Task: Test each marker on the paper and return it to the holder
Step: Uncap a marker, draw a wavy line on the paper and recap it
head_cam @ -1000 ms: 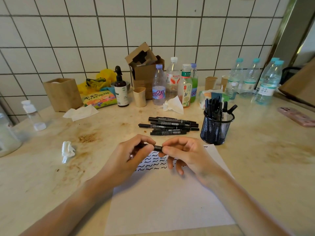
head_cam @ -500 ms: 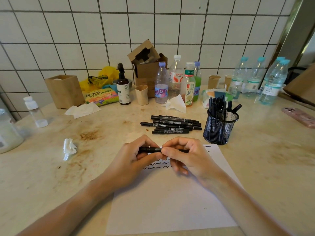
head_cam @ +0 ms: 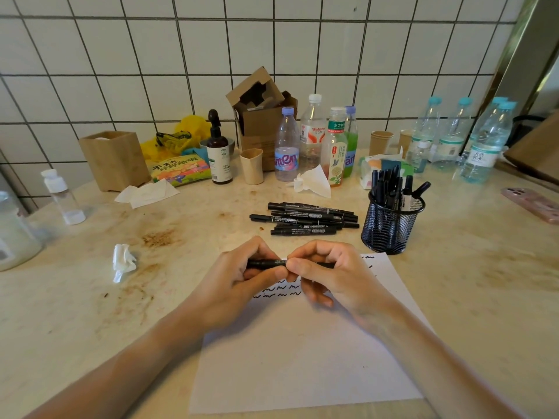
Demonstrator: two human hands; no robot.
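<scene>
I see a stained beige stone desk [head_cam: 453,297] backed by a white tiled wall [head_cam: 151,55], with a white sheet of paper [head_cam: 302,358] lying flat at the near edge, black squiggles [head_cam: 281,290] drawn along its far end. Both my forearms reach in over it. My left hand [head_cam: 239,282] and my right hand [head_cam: 332,276] meet above the squiggles, and together they hold one slim black marker [head_cam: 272,262] level, crosswise: the left fingers [head_cam: 257,247] are curled round its left part, the right fingers [head_cam: 314,249] and thumb pinch its right part, thumbs almost touching. I cannot tell whether the cap is on. Just beyond the paper's far right corner stands a black wire-mesh pen holder [head_cam: 391,225], upright, with several black markers standing in it. To its left a loose pile of black markers [head_cam: 305,220] lies on the desk. A crumpled white tissue [head_cam: 122,261] sits well to the left.
</scene>
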